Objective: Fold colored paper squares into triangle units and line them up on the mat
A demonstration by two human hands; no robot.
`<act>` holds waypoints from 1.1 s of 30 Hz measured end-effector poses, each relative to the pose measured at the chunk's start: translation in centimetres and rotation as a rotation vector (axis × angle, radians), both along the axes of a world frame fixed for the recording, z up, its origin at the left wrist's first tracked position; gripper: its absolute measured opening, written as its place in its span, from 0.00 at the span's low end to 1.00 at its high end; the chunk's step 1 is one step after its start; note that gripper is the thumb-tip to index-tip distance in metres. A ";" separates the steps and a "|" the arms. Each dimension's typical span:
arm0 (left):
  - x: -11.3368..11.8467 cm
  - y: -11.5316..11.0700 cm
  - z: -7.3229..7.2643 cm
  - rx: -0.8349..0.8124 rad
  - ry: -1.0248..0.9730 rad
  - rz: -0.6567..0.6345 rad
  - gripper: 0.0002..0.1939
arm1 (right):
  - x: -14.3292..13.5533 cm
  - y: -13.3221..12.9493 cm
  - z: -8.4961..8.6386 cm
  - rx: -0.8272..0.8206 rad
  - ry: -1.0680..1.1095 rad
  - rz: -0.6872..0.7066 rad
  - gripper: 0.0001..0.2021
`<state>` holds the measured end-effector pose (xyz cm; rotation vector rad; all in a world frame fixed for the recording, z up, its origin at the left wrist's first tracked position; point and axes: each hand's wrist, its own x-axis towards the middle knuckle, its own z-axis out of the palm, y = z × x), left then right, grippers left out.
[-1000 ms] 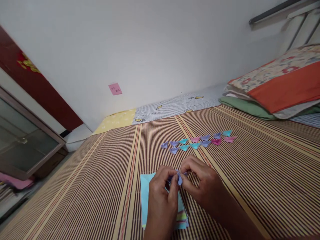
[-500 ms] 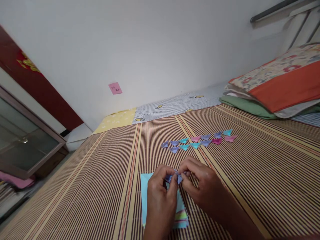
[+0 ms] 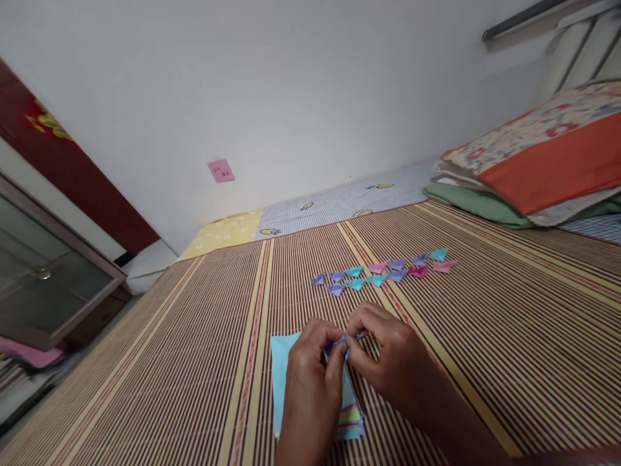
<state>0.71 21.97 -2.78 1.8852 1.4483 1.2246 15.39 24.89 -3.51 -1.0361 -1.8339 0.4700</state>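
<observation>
Between my two hands is a small folded piece of purple paper (image 3: 343, 346), largely covered by the fingers. My left hand (image 3: 315, 378) pinches its left part between thumb and fingers. From the other side, the thumb and index finger of my right hand (image 3: 383, 343) close on its right part. Under my left hand lies a stack of coloured paper sheets (image 3: 284, 369), light blue on top, with yellow and pink edges showing at the lower right. Beyond the hands, several small folded paper boats (image 3: 378, 279) in purple, turquoise and pink stand in two rows.
Everything rests on a striped bamboo mat (image 3: 194, 336). Folded bedding (image 3: 538, 168) is piled at the right, and a checked cloth (image 3: 330, 204) runs along the wall. A glass-fronted cabinet (image 3: 43, 272) stands at the left. A pink note (image 3: 221, 171) is on the wall.
My right thumb and index finger have come closer to the left fingertips and now pinch the purple paper, which shows less than before. The camera view has shifted slightly.
</observation>
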 end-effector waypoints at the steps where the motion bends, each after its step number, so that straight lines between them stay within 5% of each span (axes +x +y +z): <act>1: 0.0 0.0 0.0 -0.003 -0.009 0.010 0.08 | 0.1 0.0 0.0 -0.005 0.004 0.014 0.07; 19: -1.2 0.7 -0.2 0.025 -0.083 0.007 0.09 | 0.8 0.3 0.0 -0.021 -0.022 0.019 0.08; 33: -0.4 0.8 -0.2 0.140 0.065 -0.052 0.10 | 0.2 0.2 -0.4 -0.170 -0.078 -0.031 0.05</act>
